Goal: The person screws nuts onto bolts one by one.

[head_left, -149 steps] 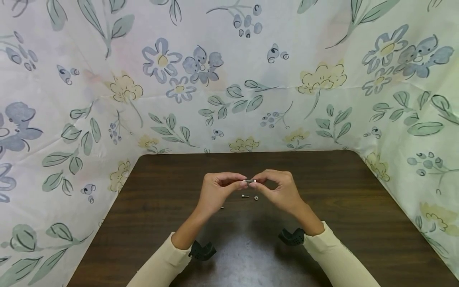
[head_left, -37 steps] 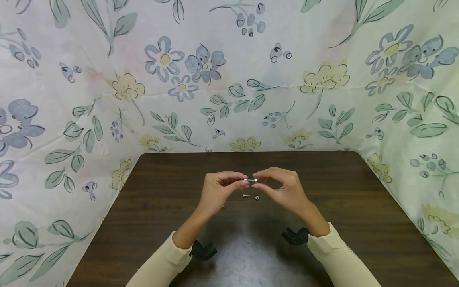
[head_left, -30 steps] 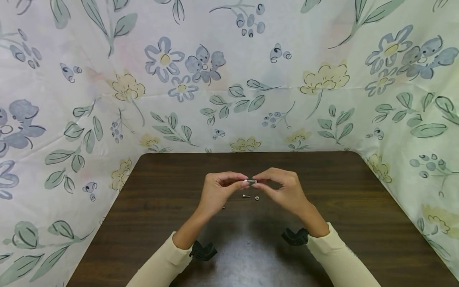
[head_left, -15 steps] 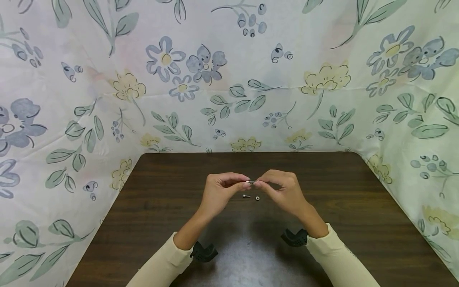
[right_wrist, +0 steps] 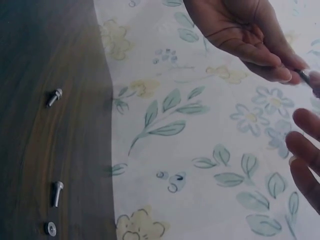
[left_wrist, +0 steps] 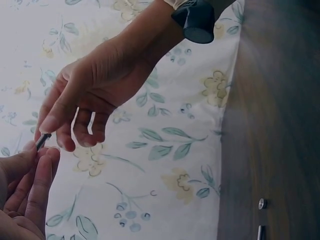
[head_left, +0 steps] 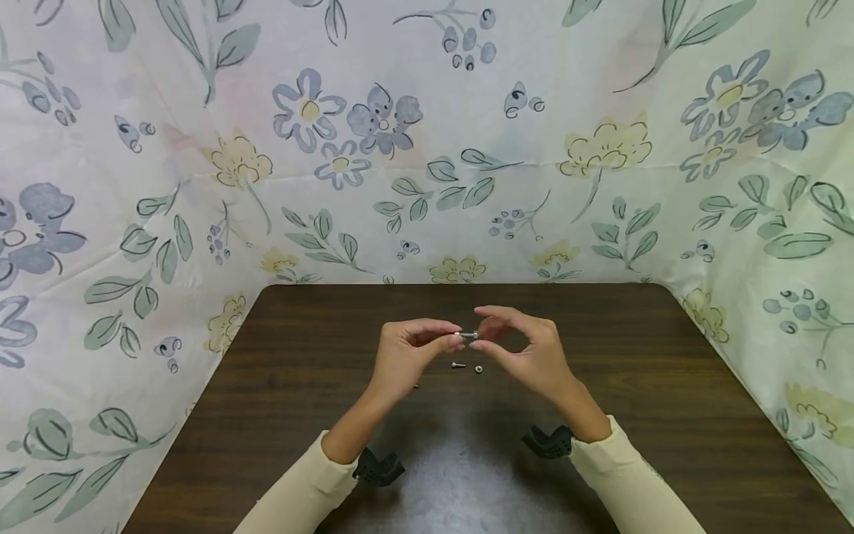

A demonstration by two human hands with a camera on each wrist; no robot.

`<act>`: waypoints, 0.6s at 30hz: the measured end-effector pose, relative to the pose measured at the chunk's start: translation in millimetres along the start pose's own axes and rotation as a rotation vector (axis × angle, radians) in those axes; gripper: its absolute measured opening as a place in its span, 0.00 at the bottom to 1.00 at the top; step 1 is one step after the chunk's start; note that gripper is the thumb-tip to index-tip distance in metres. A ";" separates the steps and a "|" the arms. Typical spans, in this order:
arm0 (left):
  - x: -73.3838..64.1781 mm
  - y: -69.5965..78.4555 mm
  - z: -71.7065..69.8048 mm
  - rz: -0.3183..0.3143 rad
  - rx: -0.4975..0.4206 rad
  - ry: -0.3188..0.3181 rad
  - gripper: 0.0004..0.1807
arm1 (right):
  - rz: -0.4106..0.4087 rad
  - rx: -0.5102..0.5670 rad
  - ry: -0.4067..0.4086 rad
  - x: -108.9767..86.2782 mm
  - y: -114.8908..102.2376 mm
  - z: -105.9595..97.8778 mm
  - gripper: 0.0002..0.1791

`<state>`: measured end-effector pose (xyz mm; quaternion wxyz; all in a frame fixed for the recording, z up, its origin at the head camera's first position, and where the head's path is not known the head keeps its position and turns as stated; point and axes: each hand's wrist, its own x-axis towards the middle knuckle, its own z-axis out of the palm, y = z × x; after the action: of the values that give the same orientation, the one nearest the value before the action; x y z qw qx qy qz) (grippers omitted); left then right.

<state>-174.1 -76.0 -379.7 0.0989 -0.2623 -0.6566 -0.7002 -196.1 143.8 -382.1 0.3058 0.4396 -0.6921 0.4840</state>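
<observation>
My left hand (head_left: 407, 356) pinches a small metal bolt (head_left: 467, 334) between thumb and fingertips, holding it level above the table. The bolt's wider end points toward my right hand (head_left: 527, 341), whose thumb and index finger stand apart around that end. In the left wrist view, the right thumb tip lies close beside the end of the bolt (left_wrist: 42, 141). Whether a nut sits on the shaft is hidden by the left fingertips. Below the hands, a second bolt (head_left: 458, 365) and a round nut (head_left: 478, 369) lie on the table.
Another bolt (right_wrist: 54, 97) shows in the right wrist view; in the head view a small metal piece (head_left: 416, 386) peeks out beside the left hand. The dark wooden table (head_left: 320, 319) meets a floral cloth (head_left: 427, 222) behind and at both sides. Black camera mounts (head_left: 379, 469) sit on both wrists.
Half a second ago the right fingers pinched the bolt's end; now the index finger is lifted and the end shows. The left hand keeps its pinch and hardly moves. The loose pieces lie still.
</observation>
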 end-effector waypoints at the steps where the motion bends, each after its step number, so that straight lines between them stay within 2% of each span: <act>1: 0.1 -0.4 0.1 -0.003 -0.004 0.000 0.06 | -0.005 0.002 -0.006 0.5 -1.0 0.1 0.32; 9: -0.5 -1.7 0.2 -0.014 -0.042 -0.024 0.06 | -0.055 -0.025 -0.007 3.1 -4.3 1.1 0.20; 18: -0.9 -2.2 1.5 -0.006 -0.053 -0.037 0.07 | -0.047 -0.024 -0.016 0.1 -1.6 1.4 0.11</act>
<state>-174.0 -74.5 -382.1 0.0777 -0.2758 -0.6402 -0.7128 -194.8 142.3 -381.8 0.3169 0.4558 -0.6899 0.4647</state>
